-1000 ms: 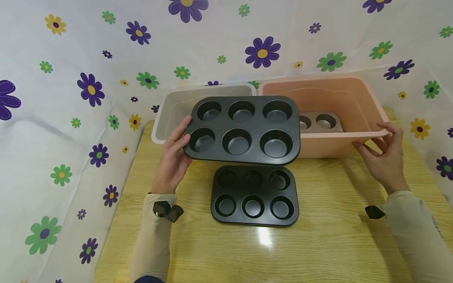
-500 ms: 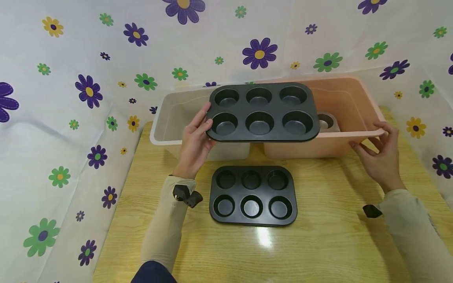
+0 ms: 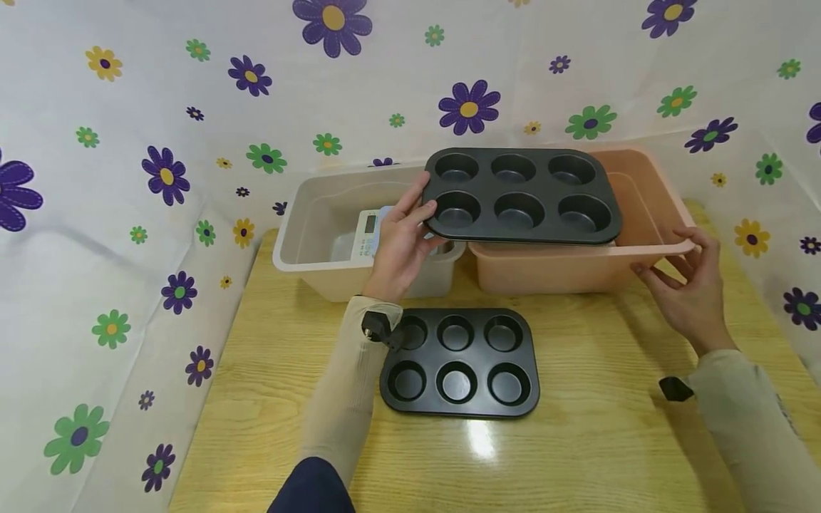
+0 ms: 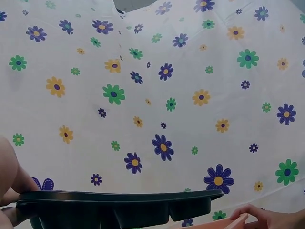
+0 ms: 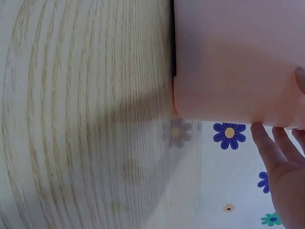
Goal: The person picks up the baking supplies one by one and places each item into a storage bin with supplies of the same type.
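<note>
My left hand (image 3: 403,242) grips the left edge of a dark six-cup muffin tin (image 3: 522,192), thumb on top and fingers below. The tin is held level over the pink bin (image 3: 545,271), covering much of its opening; in the left wrist view the tin (image 4: 119,207) shows from the side. At the bin's front right corner, my right hand (image 3: 693,292) holds the rim between fingers and thumb. The right wrist view has that hand (image 5: 288,179) against the pink bin's wall (image 5: 228,71). A second dark muffin tin (image 3: 459,363) lies on the table in front.
Left of the pink bin stands a grey-white bin (image 3: 321,268), with a pale device with a small display and buttons (image 3: 367,231) inside. Both bins are on the wooden table (image 3: 577,442), near a flower-printed cloth backdrop (image 3: 276,92).
My left hand has carried the muffin tin rightward, from between the two bins to over the pink one. The device in the grey-white bin has come into view. My right hand stays at the rim.
</note>
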`<state>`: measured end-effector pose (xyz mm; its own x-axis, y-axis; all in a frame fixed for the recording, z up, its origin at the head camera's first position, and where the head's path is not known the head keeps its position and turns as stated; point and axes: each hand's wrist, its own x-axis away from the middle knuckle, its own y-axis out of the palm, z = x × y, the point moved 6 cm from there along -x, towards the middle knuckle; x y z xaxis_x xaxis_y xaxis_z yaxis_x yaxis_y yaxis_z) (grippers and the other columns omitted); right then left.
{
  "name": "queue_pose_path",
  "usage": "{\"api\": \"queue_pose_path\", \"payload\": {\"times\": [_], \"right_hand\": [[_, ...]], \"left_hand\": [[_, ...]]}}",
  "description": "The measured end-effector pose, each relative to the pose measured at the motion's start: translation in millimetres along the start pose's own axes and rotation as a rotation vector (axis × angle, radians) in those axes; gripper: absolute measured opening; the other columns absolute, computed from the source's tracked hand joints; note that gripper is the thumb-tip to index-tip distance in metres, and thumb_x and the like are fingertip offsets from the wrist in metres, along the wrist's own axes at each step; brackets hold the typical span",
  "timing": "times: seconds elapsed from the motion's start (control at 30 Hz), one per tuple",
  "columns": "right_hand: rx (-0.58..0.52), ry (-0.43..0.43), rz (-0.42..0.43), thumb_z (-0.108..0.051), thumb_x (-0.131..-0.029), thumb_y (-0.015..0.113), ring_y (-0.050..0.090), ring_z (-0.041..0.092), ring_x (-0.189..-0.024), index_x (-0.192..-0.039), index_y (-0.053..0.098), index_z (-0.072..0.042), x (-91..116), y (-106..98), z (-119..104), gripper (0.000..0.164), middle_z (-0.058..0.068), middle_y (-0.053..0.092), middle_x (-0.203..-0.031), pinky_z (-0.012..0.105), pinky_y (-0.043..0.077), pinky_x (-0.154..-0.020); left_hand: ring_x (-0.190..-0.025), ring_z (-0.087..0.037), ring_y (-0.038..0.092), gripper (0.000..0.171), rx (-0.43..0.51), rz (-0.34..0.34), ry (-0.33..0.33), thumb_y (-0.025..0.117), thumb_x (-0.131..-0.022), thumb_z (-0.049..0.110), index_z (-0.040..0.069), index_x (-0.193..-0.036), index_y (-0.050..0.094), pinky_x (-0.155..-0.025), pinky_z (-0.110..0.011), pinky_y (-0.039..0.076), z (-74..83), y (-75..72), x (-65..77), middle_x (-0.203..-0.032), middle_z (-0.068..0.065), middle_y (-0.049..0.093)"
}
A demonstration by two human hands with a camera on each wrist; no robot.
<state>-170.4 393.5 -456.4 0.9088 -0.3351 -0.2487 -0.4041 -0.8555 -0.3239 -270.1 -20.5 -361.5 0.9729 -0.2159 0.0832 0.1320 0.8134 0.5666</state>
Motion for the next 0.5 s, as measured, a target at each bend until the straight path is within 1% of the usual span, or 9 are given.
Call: {"api": "queue_pose_path", "payload": {"times": [0.07, 0.27, 0.33, 0.4, 0.47, 0.5], "right_hand": [[-0.010, -0.010, 0.003, 0.012, -0.094, 0.076, 0.062, 0.002, -0.129, -0.163, 0.036, -0.020, 0.5, -0.2, -0.2, 0.086, -0.008, 0.051, -0.157, 0.005, 0.052, -0.092], [-0.046, -0.047, 0.005, 0.015, -0.094, 0.074, 0.062, 0.000, -0.127, -0.163, 0.036, -0.018, 2.2, 0.0, -2.4, 0.085, -0.006, 0.052, -0.153, 0.007, 0.053, -0.094], [-0.038, -0.055, 0.000, 0.013, -0.095, 0.074, 0.062, 0.000, -0.128, -0.163, 0.035, -0.018, 2.0, 0.4, -2.5, 0.085, -0.006, 0.052, -0.154, 0.006, 0.052, -0.094], [-0.054, -0.058, -0.006, 0.013, -0.095, 0.073, 0.063, 0.001, -0.129, -0.163, 0.035, -0.019, 1.9, 1.0, -2.1, 0.084, -0.004, 0.052, -0.156, 0.007, 0.052, -0.094], [-0.077, -0.059, -0.013, 0.014, -0.095, 0.073, 0.063, 0.002, -0.130, -0.163, 0.035, -0.018, 2.7, 1.4, -2.1, 0.084, -0.002, 0.051, -0.161, 0.007, 0.053, -0.095], [-0.089, -0.058, -0.013, 0.015, -0.095, 0.073, 0.063, 0.003, -0.130, -0.162, 0.036, -0.018, 3.2, 1.4, -2.0, 0.084, -0.001, 0.051, -0.162, 0.007, 0.053, -0.095]], "left_hand": [[-0.095, -0.012, 0.073, 0.056, 0.008, 0.013, -0.009, 0.054, -0.112, 0.000, 0.016, -0.165, 0.050, -0.069, -0.027, 0.065, -5.1, 7.3, -4.7, -0.170, -0.007, 0.051], [-0.108, -0.016, 0.070, 0.056, 0.017, 0.009, -0.021, 0.053, -0.113, 0.000, 0.018, -0.166, 0.049, -0.068, -0.025, 0.064, -19.2, 30.4, -15.4, -0.171, -0.006, 0.050], [-0.107, -0.016, 0.070, 0.056, 0.009, 0.023, -0.028, 0.054, -0.112, 0.000, 0.018, -0.165, 0.050, -0.068, -0.025, 0.064, -23.7, 35.9, -18.1, -0.171, -0.005, 0.050], [-0.102, -0.017, 0.071, 0.056, -0.008, 0.042, -0.040, 0.055, -0.112, 0.000, 0.019, -0.165, 0.051, -0.066, -0.024, 0.063, -29.0, 39.8, -21.0, -0.170, -0.006, 0.052], [-0.100, -0.019, 0.073, 0.056, -0.028, 0.061, -0.056, 0.056, -0.111, 0.000, 0.020, -0.164, 0.052, -0.068, -0.026, 0.063, -34.8, 43.1, -23.8, -0.169, -0.005, 0.053], [-0.103, -0.021, 0.074, 0.057, -0.034, 0.069, -0.065, 0.057, -0.111, 0.000, 0.020, -0.164, 0.053, -0.073, -0.029, 0.065, -38.1, 44.8, -25.0, -0.169, -0.005, 0.053]]}}
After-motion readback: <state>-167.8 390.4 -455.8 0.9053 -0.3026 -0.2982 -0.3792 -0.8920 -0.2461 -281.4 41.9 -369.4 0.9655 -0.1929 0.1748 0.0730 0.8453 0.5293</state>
